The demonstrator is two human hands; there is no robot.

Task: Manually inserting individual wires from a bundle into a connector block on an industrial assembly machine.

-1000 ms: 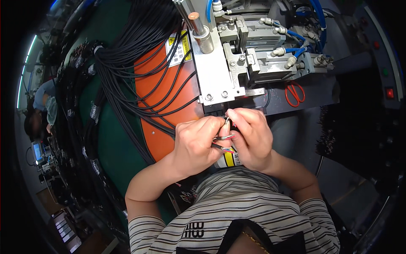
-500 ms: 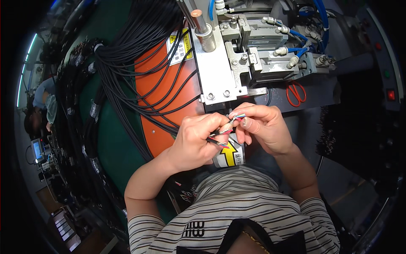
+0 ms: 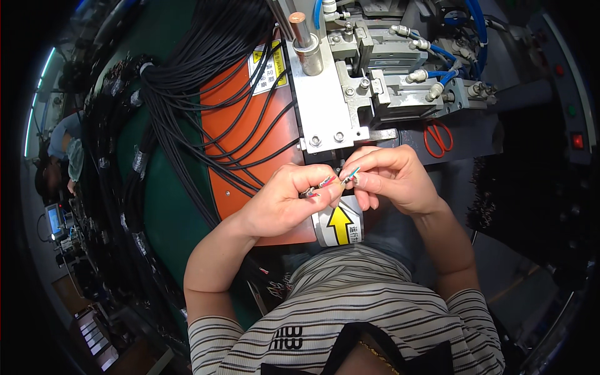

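My left hand (image 3: 281, 199) is closed around several black cable ends, whose stripped tips (image 3: 326, 181) show red and bare wire between thumb and fingers. Facing it, my right hand (image 3: 400, 180) pinches the thin coloured wires (image 3: 352, 175) of one cable, a blue one sticking up. Both hands' fingertips nearly meet just in front of the machine's metal plate (image 3: 322, 112). The black cables (image 3: 172, 106) fan out from a tied bundle at the upper left, over an orange surface (image 3: 250, 140), towards my left hand.
Pneumatic clamps (image 3: 397, 94) with blue hoses stand behind the plate. Red-handled scissors (image 3: 439, 139) lie right of it. A label with a yellow arrow (image 3: 340, 226) sits below my hands. Dark wrapped harnesses (image 3: 134, 162) hang at left; another person (image 3: 62, 140) is farther off.
My left hand has turned and shifted slightly left, the held cable ends now pointing more upward. My right fingers have moved on the coloured wires, which now stand more steeply.
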